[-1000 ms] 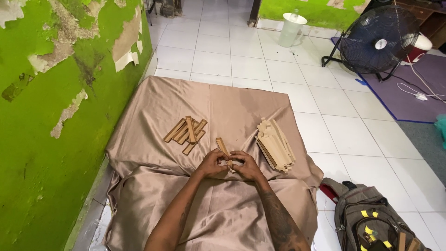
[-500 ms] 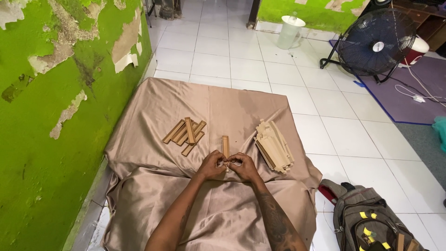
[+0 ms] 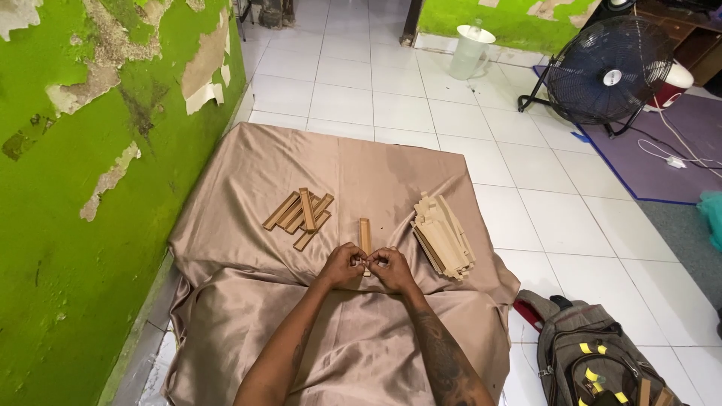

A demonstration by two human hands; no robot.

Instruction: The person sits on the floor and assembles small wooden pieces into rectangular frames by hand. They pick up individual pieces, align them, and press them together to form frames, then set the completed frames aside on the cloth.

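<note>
Tan satin cloth [image 3: 248, 180] is covering the tabletop, with a loose pile of brown sticks [image 3: 298, 217] lying left, a stack of pale flat strips [image 3: 444, 237] right, and a fan [image 3: 608, 71], bucket [image 3: 471, 51] and backpack [image 3: 602, 361] sitting on the tiled floor around it. One narrow brown wooden stick [image 3: 365, 233] is lying mid-cloth between both piles, pointing away from the person. Left hand [image 3: 342, 265] and right hand [image 3: 391, 269] are pinching its near end, fingers curled closed, knuckles touching.
</note>
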